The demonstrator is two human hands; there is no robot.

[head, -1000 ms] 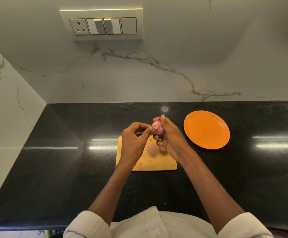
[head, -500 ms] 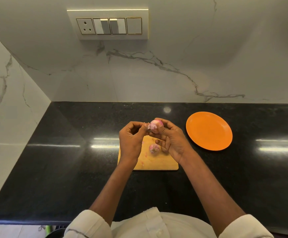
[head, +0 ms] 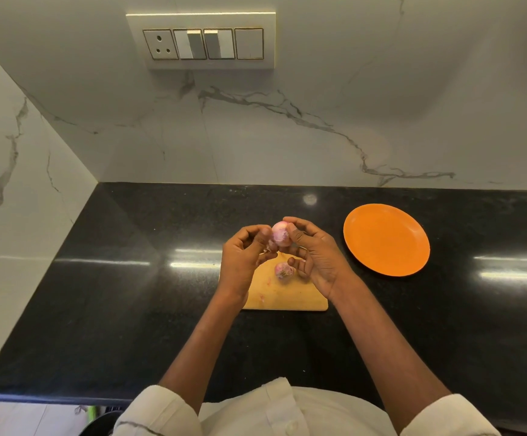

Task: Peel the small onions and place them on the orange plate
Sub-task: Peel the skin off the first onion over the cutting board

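A small pink onion (head: 279,234) is held in the air above the wooden cutting board (head: 282,294). My right hand (head: 314,256) grips it from the right with thumb and fingers. My left hand (head: 245,256) pinches its left side, where a bit of skin hangs. A second small onion (head: 284,271) lies on the board below, beside my right fingers. The orange plate (head: 386,240) sits to the right of the board with nothing on it.
The board and plate rest on a black stone counter (head: 130,294). White marble walls close the back and the left side. A switch panel (head: 202,42) is mounted on the back wall. Small skin flecks lie on the board.
The held onion has been turned a little between my fingers and raised slightly. The second onion on the board has come into clear view below my hands.
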